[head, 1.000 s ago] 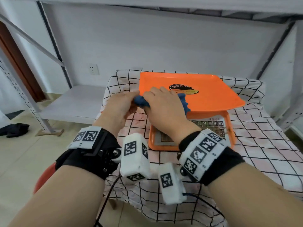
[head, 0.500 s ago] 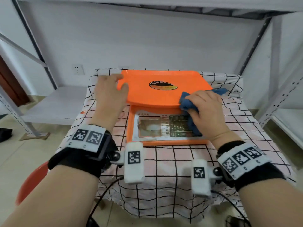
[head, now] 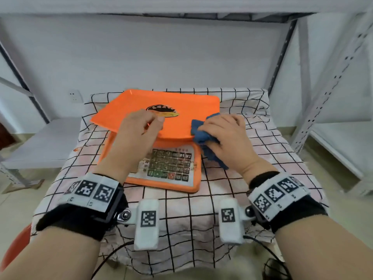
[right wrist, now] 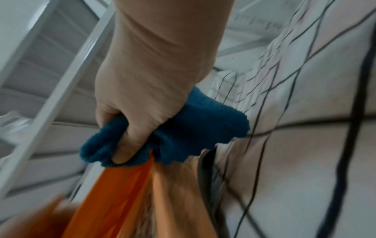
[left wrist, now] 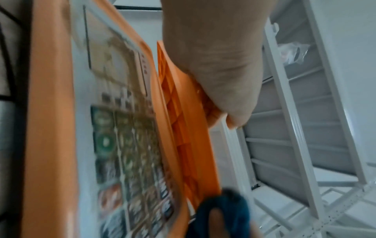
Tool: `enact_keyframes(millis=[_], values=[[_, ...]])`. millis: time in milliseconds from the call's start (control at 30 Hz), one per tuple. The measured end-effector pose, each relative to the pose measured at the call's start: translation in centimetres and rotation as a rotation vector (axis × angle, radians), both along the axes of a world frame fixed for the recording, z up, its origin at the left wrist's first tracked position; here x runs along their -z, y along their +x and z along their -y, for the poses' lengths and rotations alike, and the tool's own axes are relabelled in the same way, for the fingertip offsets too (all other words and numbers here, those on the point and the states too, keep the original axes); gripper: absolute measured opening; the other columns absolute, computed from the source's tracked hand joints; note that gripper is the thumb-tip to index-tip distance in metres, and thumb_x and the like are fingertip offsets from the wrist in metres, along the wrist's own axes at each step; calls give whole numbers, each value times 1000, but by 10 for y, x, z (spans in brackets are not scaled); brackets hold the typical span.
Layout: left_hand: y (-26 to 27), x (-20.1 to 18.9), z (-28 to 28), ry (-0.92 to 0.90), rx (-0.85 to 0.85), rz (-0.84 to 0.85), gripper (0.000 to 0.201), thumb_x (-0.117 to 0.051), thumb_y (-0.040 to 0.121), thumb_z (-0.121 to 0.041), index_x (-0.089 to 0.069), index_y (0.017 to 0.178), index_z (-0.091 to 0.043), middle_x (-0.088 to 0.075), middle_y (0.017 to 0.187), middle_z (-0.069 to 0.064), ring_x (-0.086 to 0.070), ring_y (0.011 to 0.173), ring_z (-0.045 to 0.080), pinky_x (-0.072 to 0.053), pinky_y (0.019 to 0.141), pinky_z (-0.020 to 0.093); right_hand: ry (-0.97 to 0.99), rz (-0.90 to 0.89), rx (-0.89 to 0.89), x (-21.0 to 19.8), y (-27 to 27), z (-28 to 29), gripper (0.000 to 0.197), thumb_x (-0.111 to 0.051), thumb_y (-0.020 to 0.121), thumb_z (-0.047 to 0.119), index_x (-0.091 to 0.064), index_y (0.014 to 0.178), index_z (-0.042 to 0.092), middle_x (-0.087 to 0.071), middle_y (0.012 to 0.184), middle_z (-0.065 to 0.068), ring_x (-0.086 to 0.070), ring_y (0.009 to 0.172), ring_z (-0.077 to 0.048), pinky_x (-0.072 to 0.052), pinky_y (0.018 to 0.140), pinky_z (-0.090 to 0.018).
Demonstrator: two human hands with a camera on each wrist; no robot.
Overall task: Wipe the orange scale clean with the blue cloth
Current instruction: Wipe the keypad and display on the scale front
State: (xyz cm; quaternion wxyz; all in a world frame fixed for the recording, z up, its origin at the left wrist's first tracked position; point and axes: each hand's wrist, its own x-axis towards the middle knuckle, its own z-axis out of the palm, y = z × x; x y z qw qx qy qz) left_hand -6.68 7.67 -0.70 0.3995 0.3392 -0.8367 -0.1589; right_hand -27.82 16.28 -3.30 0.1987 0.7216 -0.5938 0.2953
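The orange scale stands on the checked tablecloth, its flat tray above a keypad panel. My left hand lies on the tray's front middle with fingers loosely curled and nothing in them; the left wrist view shows the left hand over the tray's edge. My right hand grips the bunched blue cloth against the tray's front right corner. In the right wrist view the fingers are curled round the cloth where it meets the tray.
The tablecloth covers a small table. White metal shelving stands at the right, a low grey shelf board at the left. A red stool shows at the lower left. A wall socket sits behind.
My left hand left the tray's far left corner and came to its front middle. My right hand slid the cloth along the front edge to the right corner. The scale looks turned slightly.
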Motion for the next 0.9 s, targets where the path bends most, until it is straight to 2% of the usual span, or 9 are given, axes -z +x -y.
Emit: enact_keyframes(millis=[133, 300, 400, 467, 533, 667, 733, 833, 900], values=[[4, 2, -1, -61, 143, 121, 22, -59, 82, -46, -65, 82, -25, -54, 85, -7, -47, 88, 12, -36, 80, 25, 46, 161, -13, 2, -25, 5, 24, -57, 80, 17, -67, 101, 12, -63, 104, -1, -47, 105, -16, -32, 96, -28], [2, 10, 7, -231, 73, 118, 14, -65, 86, -19, -73, 95, -13, -48, 88, -8, -40, 91, 11, -28, 80, 19, 18, 379, 117, 1, -44, 9, 29, -59, 84, 2, -66, 111, 9, -59, 123, -3, -51, 114, -16, -33, 104, -25], [-9, 15, 5, -220, 64, 61, 10, -66, 86, -13, -72, 92, -10, -47, 86, -8, -39, 91, 10, -26, 77, 10, -22, 571, 180, 0, -44, 4, 19, -56, 88, 6, -66, 100, 15, -63, 100, -2, -53, 95, -11, -40, 88, -22], [-18, 18, 3, -242, 45, 32, 8, -66, 86, -12, -72, 90, -8, -46, 86, -8, -40, 90, 12, -26, 76, 15, -76, 692, 292, -3, -48, 1, 11, -56, 90, 12, -64, 96, 10, -59, 87, -6, -52, 84, -18, -40, 76, -25], [-25, 19, 2, -264, 32, 11, 8, -66, 85, -11, -72, 89, -8, -45, 85, -8, -41, 88, 13, -25, 75, 17, -157, 733, 346, -6, -50, -4, 13, -54, 91, 18, -59, 92, 6, -56, 91, -10, -53, 86, -22, -43, 79, -31], [-29, 18, 0, -241, 23, 5, 12, -66, 85, -16, -73, 90, -8, -45, 88, -5, -45, 89, 16, -26, 78, 17, -146, 743, 368, -4, -40, -19, 14, -51, 90, 14, -56, 102, 7, -41, 107, -1, -44, 98, -13, -32, 84, -15], [-20, 18, -1, -219, -7, 4, 18, -64, 87, -23, -73, 94, -10, -52, 95, 3, -50, 97, 25, -30, 85, 22, -99, 696, 385, 5, -32, -24, 10, -50, 87, 11, -54, 96, 12, -47, 100, -3, -45, 91, -15, -39, 82, -26], [-2, 21, -3, -258, -210, -29, 37, -56, 87, -39, -66, 113, -13, -53, 119, 12, -48, 113, 32, -29, 98, 34, -104, 704, 360, 16, -23, -31, 26, -47, 85, 5, -55, 109, 10, -51, 103, 0, -46, 94, -12, -35, 83, -21], [6, 21, -9, -119, -379, -111, 56, -58, 86, -43, -47, 134, -16, -37, 139, 12, -32, 131, 31, -20, 108, 40, -122, 665, 309, 16, -17, -33, 33, -45, 83, 4, -55, 114, 10, -53, 106, 1, -46, 96, -10, -33, 82, -16]])
